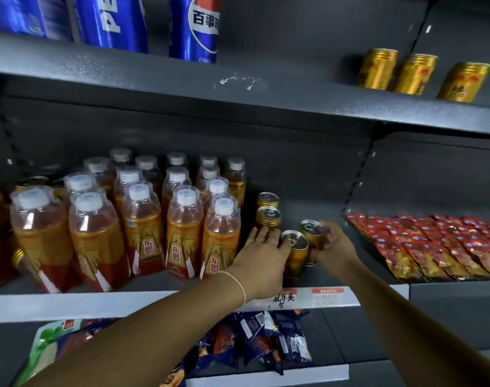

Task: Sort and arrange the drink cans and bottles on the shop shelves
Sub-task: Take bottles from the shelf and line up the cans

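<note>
On the middle shelf [335, 208] stand several orange drink bottles [185, 233] with white caps, in rows at the left. To their right is a short column of gold cans [268, 216]. My left hand [262, 258] rests against the front gold can [295, 254], fingers spread around its left side. My right hand [334, 245] grips another gold can [313, 233], which tilts just behind and to the right of the front one. Three more gold cans [416, 74] stand on the upper shelf at the right, and blue cola cans [195, 26] stand at its left.
Red and gold snack packets [433, 247] fill the shelf section to the right. Blue snack packets [266, 339] lie on the lower shelf beneath my arms. Price tags [326, 296] sit on the white shelf edge. Bare shelf lies behind the gold cans.
</note>
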Tool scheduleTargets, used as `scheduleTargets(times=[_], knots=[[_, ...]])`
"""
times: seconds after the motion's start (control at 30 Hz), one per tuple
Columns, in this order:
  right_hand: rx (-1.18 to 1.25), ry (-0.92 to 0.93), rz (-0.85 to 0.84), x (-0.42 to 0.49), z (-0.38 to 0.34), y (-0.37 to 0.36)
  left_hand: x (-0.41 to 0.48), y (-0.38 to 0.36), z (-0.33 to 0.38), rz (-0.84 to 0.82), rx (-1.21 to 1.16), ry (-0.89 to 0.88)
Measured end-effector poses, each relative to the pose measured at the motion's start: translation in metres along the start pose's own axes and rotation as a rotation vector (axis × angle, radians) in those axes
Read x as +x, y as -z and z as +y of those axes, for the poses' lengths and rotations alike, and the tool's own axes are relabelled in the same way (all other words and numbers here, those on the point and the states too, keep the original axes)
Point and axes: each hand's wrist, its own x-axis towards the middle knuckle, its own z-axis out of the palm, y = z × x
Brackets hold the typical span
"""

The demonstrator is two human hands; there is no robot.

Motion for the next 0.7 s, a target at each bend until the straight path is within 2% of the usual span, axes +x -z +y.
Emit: scheduleTargets(times=[0.33,0.47,0.7], knots=[[-0.026,0.092,-0.340,0.041,-0.009,-0.016,0.003,-0.004,0.003,0.020,0.044,0.015],[-0.099,0.100,-0.344,0.041,-0.003,-0.012,0.005,-0.006,0.005,0.029,0.062,0.020],[-0.005,-0.021,-0.298,0.036,-0.011,-0.005,0.005,-0.009,0.009,0.028,0.092,0.034]])
